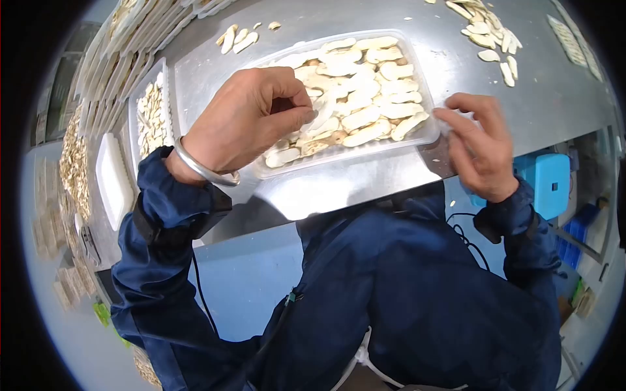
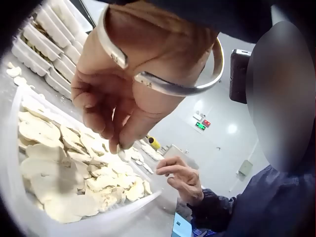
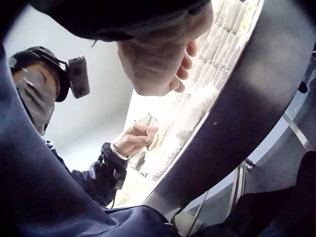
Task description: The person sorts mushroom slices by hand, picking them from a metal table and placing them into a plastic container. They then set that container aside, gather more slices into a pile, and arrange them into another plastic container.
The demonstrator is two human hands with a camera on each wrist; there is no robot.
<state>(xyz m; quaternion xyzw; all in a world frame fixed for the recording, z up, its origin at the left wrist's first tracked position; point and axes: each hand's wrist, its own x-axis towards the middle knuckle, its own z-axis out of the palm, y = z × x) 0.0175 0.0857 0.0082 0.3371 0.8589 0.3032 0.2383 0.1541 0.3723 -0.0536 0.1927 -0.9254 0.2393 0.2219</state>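
A clear plastic tray on the metal table holds rows of pale, flat mushroom slices. Over its left part is my left hand, a silver bangle at its wrist. Thumb and fingertips pinch a thin mushroom slice, seen from the side in the right wrist view. Just off the tray's right end hovers my right hand, its fingers loosely bent and apart, with nothing between them. In the left wrist view the right hand appears beyond the tray's corner.
Loose slices are heaped at the back right, and a few small pieces lie behind the tray. To the left stand a box of smaller pieces, a white lid and stacked trays. A blue container sits below the table's right edge.
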